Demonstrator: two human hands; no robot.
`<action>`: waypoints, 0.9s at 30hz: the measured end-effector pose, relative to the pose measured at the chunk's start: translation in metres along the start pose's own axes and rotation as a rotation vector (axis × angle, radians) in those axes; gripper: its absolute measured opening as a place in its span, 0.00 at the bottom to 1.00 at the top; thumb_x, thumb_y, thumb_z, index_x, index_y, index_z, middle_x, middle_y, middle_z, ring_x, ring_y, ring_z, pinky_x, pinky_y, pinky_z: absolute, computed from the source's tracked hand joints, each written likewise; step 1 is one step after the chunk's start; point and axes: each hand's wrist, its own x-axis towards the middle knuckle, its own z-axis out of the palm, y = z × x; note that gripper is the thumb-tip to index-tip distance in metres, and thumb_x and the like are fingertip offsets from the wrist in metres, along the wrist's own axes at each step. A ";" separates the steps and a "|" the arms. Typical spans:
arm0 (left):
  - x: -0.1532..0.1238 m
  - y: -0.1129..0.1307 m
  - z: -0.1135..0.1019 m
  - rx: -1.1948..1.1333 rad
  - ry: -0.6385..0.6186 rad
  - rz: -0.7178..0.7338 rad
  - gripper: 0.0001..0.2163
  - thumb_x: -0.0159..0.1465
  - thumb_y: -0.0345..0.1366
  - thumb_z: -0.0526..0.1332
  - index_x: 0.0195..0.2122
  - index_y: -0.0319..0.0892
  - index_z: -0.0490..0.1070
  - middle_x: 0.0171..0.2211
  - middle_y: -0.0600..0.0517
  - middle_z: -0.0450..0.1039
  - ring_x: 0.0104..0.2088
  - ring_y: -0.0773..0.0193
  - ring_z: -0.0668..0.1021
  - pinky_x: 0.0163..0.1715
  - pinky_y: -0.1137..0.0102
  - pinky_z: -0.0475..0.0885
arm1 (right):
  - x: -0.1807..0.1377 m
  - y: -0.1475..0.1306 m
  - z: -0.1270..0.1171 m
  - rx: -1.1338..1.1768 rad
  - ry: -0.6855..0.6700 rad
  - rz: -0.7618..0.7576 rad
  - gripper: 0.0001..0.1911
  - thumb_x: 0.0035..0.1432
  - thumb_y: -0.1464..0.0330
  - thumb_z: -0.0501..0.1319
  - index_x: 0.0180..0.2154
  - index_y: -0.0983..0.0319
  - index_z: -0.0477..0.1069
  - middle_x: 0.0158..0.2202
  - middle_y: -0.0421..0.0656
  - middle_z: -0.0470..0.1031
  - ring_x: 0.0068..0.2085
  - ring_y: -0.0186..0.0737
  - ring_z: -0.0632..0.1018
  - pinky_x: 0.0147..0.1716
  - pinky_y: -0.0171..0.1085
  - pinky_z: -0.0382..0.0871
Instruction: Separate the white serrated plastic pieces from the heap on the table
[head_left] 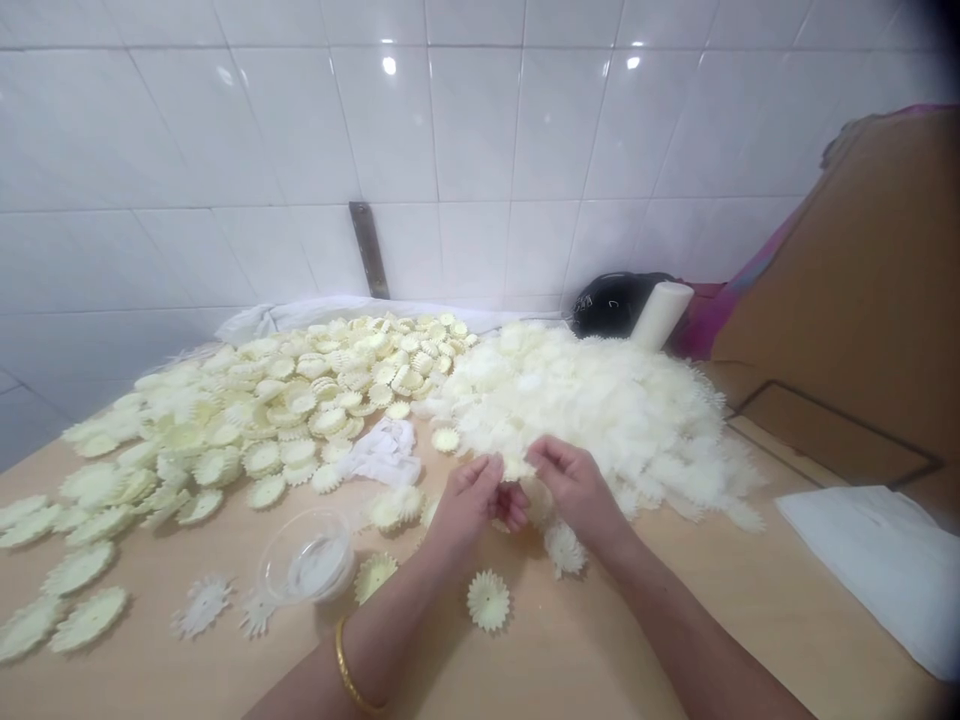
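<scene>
A: Entry, head view. State of the hands?

B: Left hand and right hand meet over the middle of the tabletop. Fingers of both are curled in, with the tips pinched on one pale toothed disc held between them, just above the surface. Palms are partly turned away, so I cannot tell if anything more is tucked inside.

A: Wrist detail?

B: Gold bangle on the left wrist, toward the near edge.

A: What lies closest to the hands?

B: A single yellow disc flat on the tabletop just nearer than the hands, and a white spiky piece under the right wrist. A white heap of the same spiky pieces sits just beyond the right hand, toward the far right.

A: Left half?

B: A broad yellow spread of toothed discs runs from the far edge down to the left edge, some of them stacked. A crumpled white cloth sits between the spread and the hands. A small clear bowl stands left of the left forearm, apart from it.

A: Far side?

B: A black object and a white cylinder sit at the far edge behind the heap, the cylinder tilted. A metal strip leans on the tiled wall. Cardboard stands at the right edge, with a white sheet flat in front of it.
</scene>
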 end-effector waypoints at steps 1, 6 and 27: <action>-0.001 0.000 0.000 0.007 -0.004 0.004 0.15 0.56 0.47 0.55 0.27 0.38 0.65 0.19 0.51 0.70 0.17 0.69 0.71 0.19 0.74 0.64 | 0.000 0.001 0.000 0.016 0.012 -0.004 0.12 0.55 0.63 0.52 0.23 0.62 0.61 0.19 0.36 0.61 0.24 0.33 0.65 0.25 0.32 0.60; -0.003 0.000 -0.001 0.074 -0.012 0.023 0.13 0.54 0.44 0.58 0.23 0.38 0.64 0.20 0.52 0.70 0.19 0.69 0.72 0.21 0.73 0.65 | 0.001 0.002 -0.001 0.001 0.074 -0.037 0.11 0.55 0.65 0.51 0.23 0.62 0.61 0.20 0.36 0.62 0.24 0.32 0.65 0.24 0.31 0.59; -0.003 -0.004 -0.002 -0.007 0.013 0.018 0.06 0.48 0.29 0.57 0.18 0.40 0.60 0.14 0.57 0.63 0.18 0.67 0.73 0.21 0.73 0.66 | -0.002 -0.003 0.001 -0.080 0.191 -0.065 0.16 0.55 0.61 0.52 0.20 0.62 0.57 0.17 0.34 0.52 0.20 0.29 0.57 0.19 0.30 0.53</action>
